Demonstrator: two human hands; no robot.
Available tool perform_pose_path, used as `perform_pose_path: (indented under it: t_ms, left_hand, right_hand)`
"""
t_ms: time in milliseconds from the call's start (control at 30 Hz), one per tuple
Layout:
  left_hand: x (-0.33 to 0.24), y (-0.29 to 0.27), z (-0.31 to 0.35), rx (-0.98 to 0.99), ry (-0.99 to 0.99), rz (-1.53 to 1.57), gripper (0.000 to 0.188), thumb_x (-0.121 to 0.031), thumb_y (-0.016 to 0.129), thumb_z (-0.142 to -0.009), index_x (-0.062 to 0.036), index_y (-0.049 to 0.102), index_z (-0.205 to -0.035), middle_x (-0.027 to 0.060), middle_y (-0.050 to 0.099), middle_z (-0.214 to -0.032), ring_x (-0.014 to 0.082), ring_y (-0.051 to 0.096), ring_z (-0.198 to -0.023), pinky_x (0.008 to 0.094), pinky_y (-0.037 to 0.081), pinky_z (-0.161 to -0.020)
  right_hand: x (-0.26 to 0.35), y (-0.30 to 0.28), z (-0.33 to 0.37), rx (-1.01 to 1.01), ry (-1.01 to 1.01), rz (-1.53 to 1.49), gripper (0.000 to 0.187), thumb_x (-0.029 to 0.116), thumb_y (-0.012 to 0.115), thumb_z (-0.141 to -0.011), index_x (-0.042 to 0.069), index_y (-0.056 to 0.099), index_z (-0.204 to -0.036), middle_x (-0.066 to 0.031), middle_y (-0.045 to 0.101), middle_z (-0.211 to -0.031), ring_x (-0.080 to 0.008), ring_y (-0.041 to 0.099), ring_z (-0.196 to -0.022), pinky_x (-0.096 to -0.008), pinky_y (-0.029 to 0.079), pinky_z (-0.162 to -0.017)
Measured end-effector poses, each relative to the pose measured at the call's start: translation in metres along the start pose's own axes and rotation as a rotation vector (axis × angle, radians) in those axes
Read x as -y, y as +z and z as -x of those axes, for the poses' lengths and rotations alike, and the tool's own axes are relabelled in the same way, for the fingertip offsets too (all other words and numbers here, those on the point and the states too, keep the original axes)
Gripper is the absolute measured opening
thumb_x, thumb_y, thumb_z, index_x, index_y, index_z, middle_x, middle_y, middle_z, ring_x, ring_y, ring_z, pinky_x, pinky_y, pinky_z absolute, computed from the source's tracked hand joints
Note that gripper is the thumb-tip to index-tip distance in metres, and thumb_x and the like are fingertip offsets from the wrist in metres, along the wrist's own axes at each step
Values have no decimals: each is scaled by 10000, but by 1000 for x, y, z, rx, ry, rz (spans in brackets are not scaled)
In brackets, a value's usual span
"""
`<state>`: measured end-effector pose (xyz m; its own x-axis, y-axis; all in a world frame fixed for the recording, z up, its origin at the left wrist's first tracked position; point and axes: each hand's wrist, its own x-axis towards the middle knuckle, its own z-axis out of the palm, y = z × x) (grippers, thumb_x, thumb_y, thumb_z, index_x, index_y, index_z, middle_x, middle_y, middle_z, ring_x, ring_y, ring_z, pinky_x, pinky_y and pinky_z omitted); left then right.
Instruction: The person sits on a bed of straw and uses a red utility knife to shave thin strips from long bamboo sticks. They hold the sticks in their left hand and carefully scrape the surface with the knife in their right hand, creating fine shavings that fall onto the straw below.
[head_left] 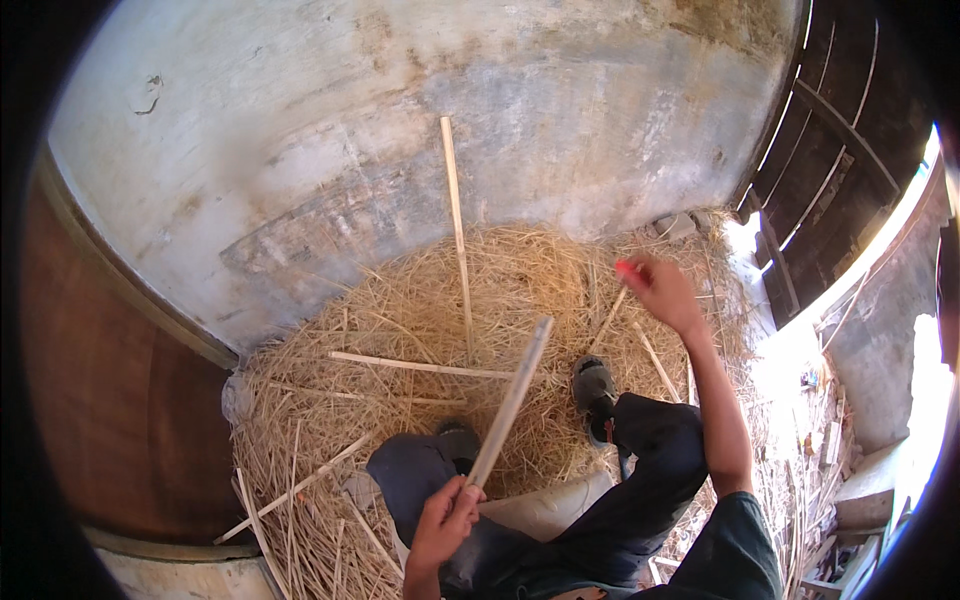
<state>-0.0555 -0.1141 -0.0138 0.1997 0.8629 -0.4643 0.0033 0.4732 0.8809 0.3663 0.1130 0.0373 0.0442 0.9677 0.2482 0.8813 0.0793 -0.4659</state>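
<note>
My left hand [447, 522] is closed round the lower end of a pale, greyish split bamboo stick [513, 398]. It slants up and to the right in front of my knees. Out to the right, my right hand [664, 294] is raised over the straw, apart from the stick. Its fingers are closed on a small red object [627, 271], which may be a handle; blur hides its kind. Dry straw-like shavings [520, 275] lie thickly around my feet.
Another long strip [457, 225] leans upright against the stained plaster wall [330, 150]. A pale strip [420, 366] lies across the shavings. Brown panelling [120, 370] stands at the left, dark wooden boards [830, 150] at the right. Several loose strips lie near my left leg.
</note>
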Motion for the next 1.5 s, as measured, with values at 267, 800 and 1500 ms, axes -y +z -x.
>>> perform_pose_path:
  t_ms: [267, 800, 1500]
  left_hand:
    - [-36, 12, -23, 59, 146, -27, 286, -320, 600, -1159, -86, 591, -994, -87, 433, -710, 10, 378, -583, 230, 290, -516]
    - [-70, 63, -47, -175, 404, -327, 417, -369, 581, -1145, 17, 637, -998, 87, 511, -638, 166, 480, -572, 385, 388, -554]
    - [-37, 48, -10, -128, 287, -511, 474, -389, 495, -1165, 16, 613, -950, 208, 557, -660, 423, 602, -616, 483, 433, -591]
  right_hand:
    - [49, 33, 22, 352, -145, -283, 436, 442, 637, -1088, 44, 707, -1253, -211, 747, -1010, -322, 704, -856, -432, 550, -806]
    - [125, 20, 94, -108, -653, -181, 260, 287, 801, -979, 105, 745, -1156, -75, 701, -885, -293, 727, -662, -406, 575, -543]
    - [65, -19, 18, -509, -166, -180, 219, 223, 733, -1047, 36, 800, -1139, -153, 789, -876, -205, 772, -745, -345, 601, -642]
